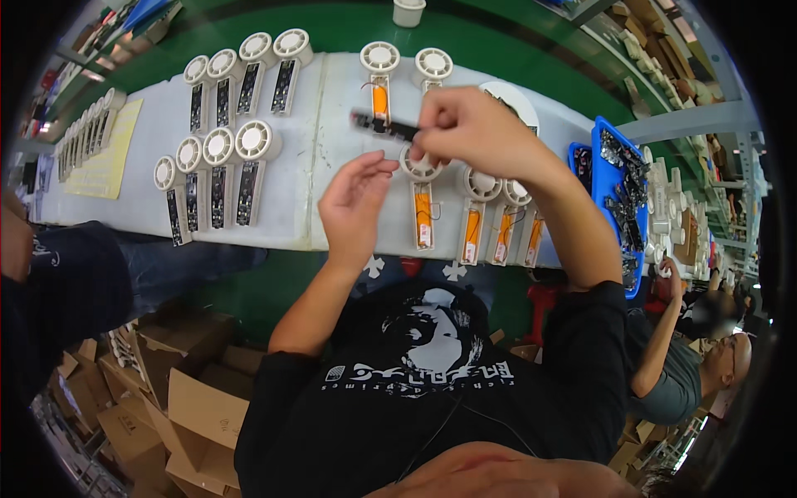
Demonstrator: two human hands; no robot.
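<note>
Pinched in my right hand is a narrow black circuit board, held over the table and blurred at its far end. My left hand is raised just below it, fingers apart and slightly curled, with nothing in it. Under and beside my right hand lie white handheld fan bodies with round grilles. One fan body shows an orange battery in its open handle. Another fan body with an orange battery lies beyond the board, and several more lie to the right, partly behind my right forearm.
Fans with black boards in their handles stand in two rows on the left of the white table. A blue bin of black boards is at the right edge. Cardboard boxes crowd the lower left. A co-worker is at far right.
</note>
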